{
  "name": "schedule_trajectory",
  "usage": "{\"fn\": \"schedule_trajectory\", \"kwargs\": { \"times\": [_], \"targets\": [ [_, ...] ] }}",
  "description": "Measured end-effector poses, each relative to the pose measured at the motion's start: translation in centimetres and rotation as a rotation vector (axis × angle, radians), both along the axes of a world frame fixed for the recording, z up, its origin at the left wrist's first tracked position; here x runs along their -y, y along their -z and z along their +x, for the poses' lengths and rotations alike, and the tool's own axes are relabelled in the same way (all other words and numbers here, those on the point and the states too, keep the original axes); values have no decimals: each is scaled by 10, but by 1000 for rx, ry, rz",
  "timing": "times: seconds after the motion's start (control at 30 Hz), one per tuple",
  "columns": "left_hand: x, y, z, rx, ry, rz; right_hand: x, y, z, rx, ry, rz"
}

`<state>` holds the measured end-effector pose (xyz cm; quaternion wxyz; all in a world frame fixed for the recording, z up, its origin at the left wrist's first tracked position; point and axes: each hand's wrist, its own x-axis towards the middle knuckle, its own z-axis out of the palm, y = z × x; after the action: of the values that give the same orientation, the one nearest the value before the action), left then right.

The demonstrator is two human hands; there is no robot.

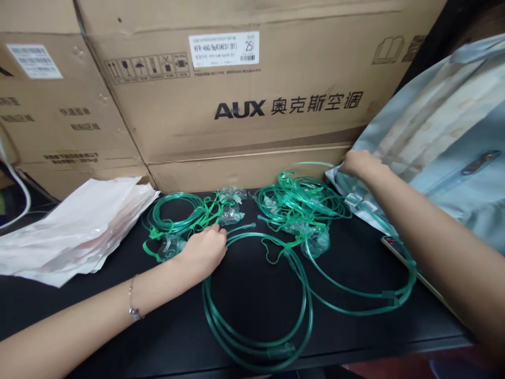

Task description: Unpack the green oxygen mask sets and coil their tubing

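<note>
My left hand [207, 248] is closed on a loop of green oxygen tubing [258, 235], whose coil lies near the table's front edge. A loose tubing end sticks out just past the fingers. Close by on the left are clear oxygen masks [170, 246] with green elastic straps and another coil of tubing [173, 208]. My right hand [363, 164] is closed at the edge of a light blue bag [445, 152]; its fingertips are partly hidden. Beside that hand lies a heap of green tubing [303, 197], with a clear mask [316, 241] in front.
Large cardboard boxes [244, 131] form a wall behind the black table [252, 284]. White plastic packages [74, 221] are stacked at the left. A flat, thin-edged object [424, 281], perhaps a phone or tablet, lies under my right forearm. A white cable [24, 195] hangs at far left.
</note>
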<state>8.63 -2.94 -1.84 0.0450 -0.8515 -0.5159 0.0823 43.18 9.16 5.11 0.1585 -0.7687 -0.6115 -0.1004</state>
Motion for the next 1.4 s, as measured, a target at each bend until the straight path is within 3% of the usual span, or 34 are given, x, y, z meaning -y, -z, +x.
{"fn": "schedule_trajectory", "kwargs": {
  "times": [0.07, 0.13, 0.2, 0.27, 0.37, 0.53, 0.7, 0.9, 1.0, 1.13, 1.3, 1.4],
  "targets": [
    [-5, 1, -1, 20, 0, -55, 17, -3, -12, 26, 86, -24],
    [-10, 2, -3, 40, 32, -73, 45, -6, -33, 81, 50, 20],
    [-14, 4, -6, 58, 52, -86, 79, -1, -59, 125, -252, 85],
    [-17, 5, -8, 76, 63, -97, 111, 12, -86, 68, -612, -29],
    [-20, 6, -8, 100, 56, -107, 137, 43, -118, 40, -861, -91],
    [-21, 7, -14, 129, 33, -96, 130, 83, -146, 219, -905, -153],
    [-15, 6, -28, 133, 15, -85, 117, 98, -136, 287, -960, -129],
    [-19, 5, -30, 100, -7, -97, 133, 85, -123, 143, -1137, 19],
    [-25, 4, -26, 103, -10, -101, 167, 75, -152, 96, -1225, -62],
    [-27, 0, -24, 110, -15, -115, 206, 77, -189, 212, -1361, -175],
    [-25, -6, -25, 137, 9, -129, 214, 76, -189, 277, -1422, -214],
    [-27, -5, -29, 171, 38, -142, 215, 75, -182, 309, -1402, -144]
  ]
}}
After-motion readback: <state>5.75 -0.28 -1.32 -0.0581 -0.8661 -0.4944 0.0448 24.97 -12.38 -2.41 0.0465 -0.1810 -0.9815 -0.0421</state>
